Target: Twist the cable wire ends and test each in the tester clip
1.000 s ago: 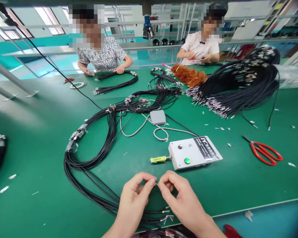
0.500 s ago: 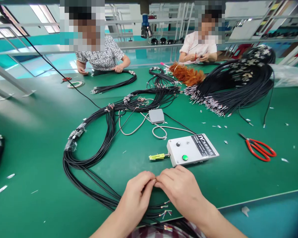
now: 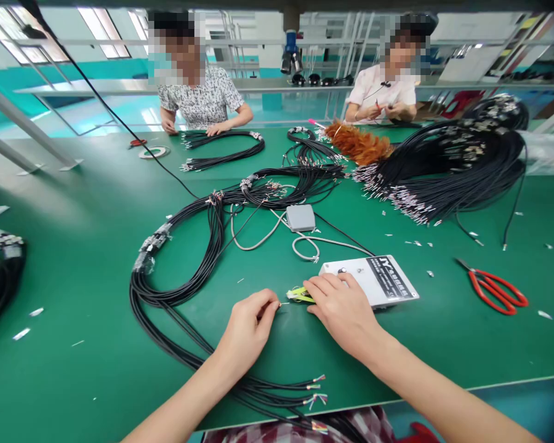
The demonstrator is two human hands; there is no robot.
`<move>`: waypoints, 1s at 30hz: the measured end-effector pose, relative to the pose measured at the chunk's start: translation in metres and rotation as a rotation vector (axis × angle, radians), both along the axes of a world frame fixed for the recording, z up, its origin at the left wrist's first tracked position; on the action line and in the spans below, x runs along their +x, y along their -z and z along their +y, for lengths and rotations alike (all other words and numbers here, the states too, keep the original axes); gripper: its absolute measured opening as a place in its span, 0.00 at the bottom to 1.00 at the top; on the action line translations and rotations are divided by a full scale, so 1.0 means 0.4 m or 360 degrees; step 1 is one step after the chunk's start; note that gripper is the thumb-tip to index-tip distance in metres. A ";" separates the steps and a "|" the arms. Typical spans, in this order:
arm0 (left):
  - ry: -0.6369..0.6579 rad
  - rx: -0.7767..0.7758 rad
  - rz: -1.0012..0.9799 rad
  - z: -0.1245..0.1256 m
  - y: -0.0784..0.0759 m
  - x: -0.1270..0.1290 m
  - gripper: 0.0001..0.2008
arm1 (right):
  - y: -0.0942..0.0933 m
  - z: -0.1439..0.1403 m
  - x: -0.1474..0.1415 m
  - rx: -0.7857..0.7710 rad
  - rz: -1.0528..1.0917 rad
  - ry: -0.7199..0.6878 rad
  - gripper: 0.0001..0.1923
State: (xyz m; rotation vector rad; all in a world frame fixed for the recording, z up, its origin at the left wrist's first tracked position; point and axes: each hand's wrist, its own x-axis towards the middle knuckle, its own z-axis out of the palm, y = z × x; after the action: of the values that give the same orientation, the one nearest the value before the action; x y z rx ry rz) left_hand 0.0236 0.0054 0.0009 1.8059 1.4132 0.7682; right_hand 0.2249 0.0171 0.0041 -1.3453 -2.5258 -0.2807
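1. The left hand (image 3: 248, 325) has thumb and forefinger pinched together on a thin wire end (image 3: 281, 304), whose bare tip pokes out to the right of the fingertips, just short of the yellow-green connector (image 3: 300, 295).
2. The right hand (image 3: 339, 307) lies flat, fingers loosely spread and clamped on nothing. Its fingertips rest on the connector, and its back covers the near corner of the white tester box (image 3: 383, 280), which sits just beyond the knuckles.
3. Judged from this, the step in hand is presenting the wire tip to the connector: the right hand steadies the connector while the left brings the tip up to it. Tip and connector look just apart; whether they touch is too small to tell.
4. The next move would call for a short, straight push of the tip to the right into the connector's mouth, kept level with the tabletop (image 3: 96, 246), with the right hand holding the connector from sliding.
5. The black cable bundle (image 3: 175, 295) loops to the left of the left hand and runs under its wrist; more stripped ends (image 3: 314, 394) lie nearer the body, below both hands.
6. The red scissors (image 3: 496, 288) lie well to the right of the right hand.
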 end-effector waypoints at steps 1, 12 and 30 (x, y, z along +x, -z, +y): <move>-0.0003 -0.0014 -0.0018 0.002 0.001 0.002 0.11 | 0.001 0.002 -0.002 -0.0017 -0.0026 0.0015 0.13; -0.0043 -0.0075 -0.0090 0.034 0.030 0.013 0.11 | -0.021 0.037 -0.009 -0.0160 -0.0038 0.0030 0.05; -0.0050 -0.0018 -0.0056 0.051 0.034 0.037 0.12 | -0.021 0.043 -0.029 -0.0112 -0.0002 0.0016 0.08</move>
State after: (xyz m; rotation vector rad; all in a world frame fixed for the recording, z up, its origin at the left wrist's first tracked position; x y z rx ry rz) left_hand 0.0385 0.0256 -0.0125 1.7568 1.4235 0.8028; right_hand 0.2133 0.0343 0.0126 -1.3845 -2.5528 -0.1961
